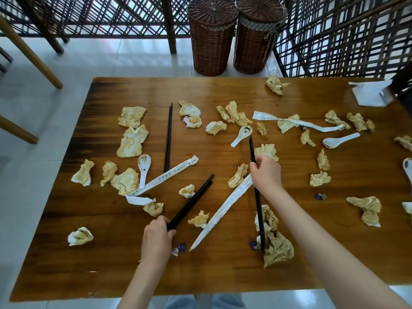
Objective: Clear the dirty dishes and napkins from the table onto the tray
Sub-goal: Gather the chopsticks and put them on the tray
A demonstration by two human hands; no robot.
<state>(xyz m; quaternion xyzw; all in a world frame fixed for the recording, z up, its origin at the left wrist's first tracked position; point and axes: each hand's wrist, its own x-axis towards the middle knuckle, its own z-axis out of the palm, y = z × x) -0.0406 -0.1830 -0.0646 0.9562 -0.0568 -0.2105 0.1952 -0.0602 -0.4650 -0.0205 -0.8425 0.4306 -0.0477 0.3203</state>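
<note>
— Why two pairs at once?

— Quicker, I'd guess. The left hand (157,233) grips one pair of chopsticks (191,201) by its near end; the right hand (265,172) pinches another pair (258,201) mid-length.

— And the napkins (132,144)?

— Crumpled all over the counter (223,273), spoons (143,168) among them. No tray in sight.

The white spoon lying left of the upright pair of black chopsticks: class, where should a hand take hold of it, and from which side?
Grip the white spoon by its handle, low near the tip, coming from above and from the near side. The bowl points away and looks soiled; the handle runs toward the person, its tip resting on a paper chopstick sleeve, so it sits slightly raised for a pinch.
</note>
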